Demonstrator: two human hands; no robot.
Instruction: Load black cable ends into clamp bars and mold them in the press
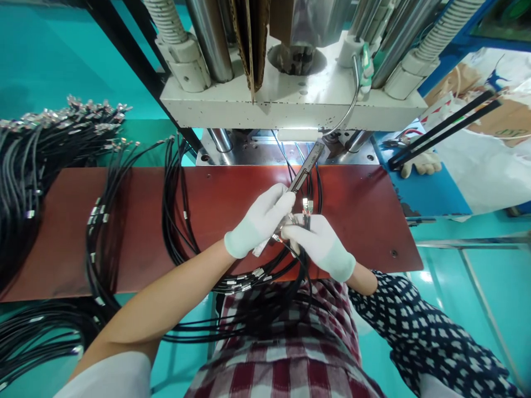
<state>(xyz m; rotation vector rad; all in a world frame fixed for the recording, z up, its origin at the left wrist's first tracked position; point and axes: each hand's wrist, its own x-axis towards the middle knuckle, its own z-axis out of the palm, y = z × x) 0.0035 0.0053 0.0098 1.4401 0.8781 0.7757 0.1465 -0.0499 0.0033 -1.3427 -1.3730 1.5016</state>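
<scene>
Both my hands wear white gloves and meet over the middle of a reddish-brown board (232, 190). My left hand (259, 221) is closed round a slim metal hand tool (305, 166) that points up and to the right toward the machine. My right hand (319, 243) is closed on a small bunch of black cables (309, 207) with metal connector ends standing up just above its fingers. The tool's handle end lies close to those connectors. The cables loop down from my right hand toward my lap.
A white press-like machine (290, 102) with steel columns stands behind the board. Coils of black cable (174, 210) lie on the board's left part, and a big bundle with metal ends (50, 132) lies far left. A spare glove (421, 164) rests on a blue surface at right.
</scene>
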